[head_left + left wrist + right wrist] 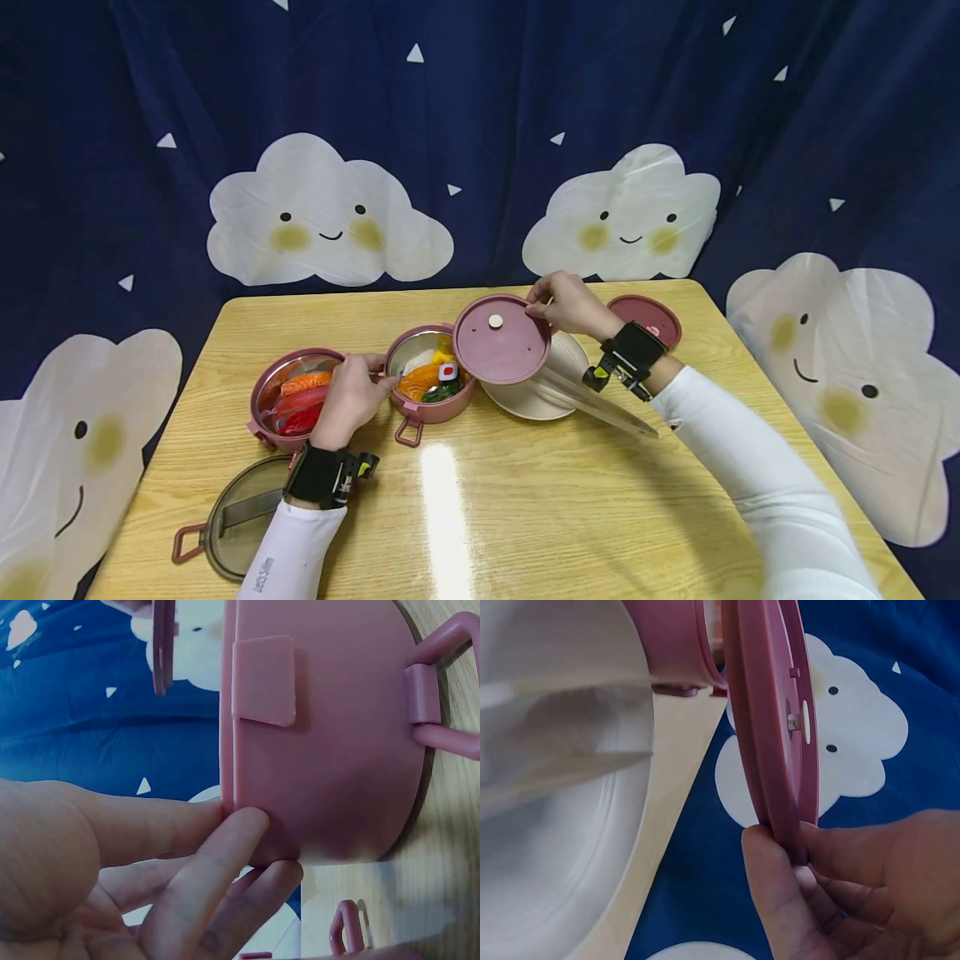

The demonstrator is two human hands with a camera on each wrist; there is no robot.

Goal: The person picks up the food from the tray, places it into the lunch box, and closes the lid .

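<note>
— Two hands at work here; what does the right hand (pixel 572 305) hold?
— It pinches the rim of the pink lid (pixel 501 340), held over the edge of the middle pink bowl (pixel 435 406), near the worktop's (pixel 525 500) back edge.
— And the left hand (pixel 351 400)?
— Its fingers rest nearly straight against that bowl's side, gripping nothing. Another pink bowl (pixel 264 406) sits just left; a white plate (pixel 536 400) lies to the right.
</note>
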